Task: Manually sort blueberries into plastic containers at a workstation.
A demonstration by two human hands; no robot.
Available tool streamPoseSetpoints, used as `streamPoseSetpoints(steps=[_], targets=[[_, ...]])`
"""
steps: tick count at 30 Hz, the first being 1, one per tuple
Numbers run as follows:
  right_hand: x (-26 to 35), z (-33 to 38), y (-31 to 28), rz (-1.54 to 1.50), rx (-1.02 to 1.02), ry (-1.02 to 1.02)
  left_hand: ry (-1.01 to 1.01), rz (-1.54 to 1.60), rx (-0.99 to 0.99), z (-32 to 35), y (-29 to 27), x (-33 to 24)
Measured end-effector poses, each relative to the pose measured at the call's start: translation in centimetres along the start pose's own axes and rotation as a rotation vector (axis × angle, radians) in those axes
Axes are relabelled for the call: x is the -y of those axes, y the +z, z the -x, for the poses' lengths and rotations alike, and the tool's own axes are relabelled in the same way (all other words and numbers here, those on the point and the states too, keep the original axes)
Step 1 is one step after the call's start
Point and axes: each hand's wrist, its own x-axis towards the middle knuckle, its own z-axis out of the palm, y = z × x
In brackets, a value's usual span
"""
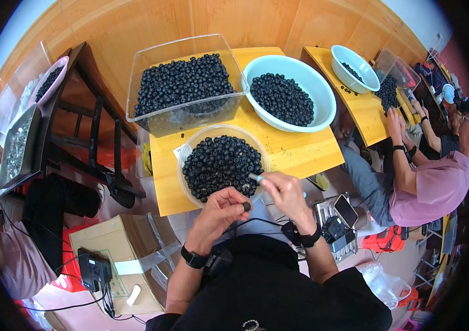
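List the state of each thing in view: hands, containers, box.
Left hand: fingers pinch one small black piece.
Right hand: grips a thin light-blue tool, tip toward the piece.
Round clear bowl: upright, heaped with black pieces.
Clear plastic bin: upright, open, well filled with black pieces.
Light-blue basin: upright, partly filled.
Cardboard box: closed, taped.
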Motion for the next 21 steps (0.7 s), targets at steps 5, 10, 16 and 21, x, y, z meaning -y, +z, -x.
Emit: streamPoseSetpoints(steps=[5,10,16,21], targets=[[0.5,-0.2,-1.7,-0.117,-0.026,0.109,0.016,-0.005,-0.098,0.1,0.2,-0.5],[2.5,0.5,-1.5,-0.169,0.093,-0.011,0.029,0.026,-0.193,-0.2,0.0,-0.2],[3.1,0.5,-1.1,-0.109,0.138,-0.042,0.046,0.036,-0.178,-0.1,-0.1,-0.2],[3.0,0.5,-1.1,-0.099,0.133,-0.051,0.040,0.043,-0.180,-0.1,-0.1,-0.1]])
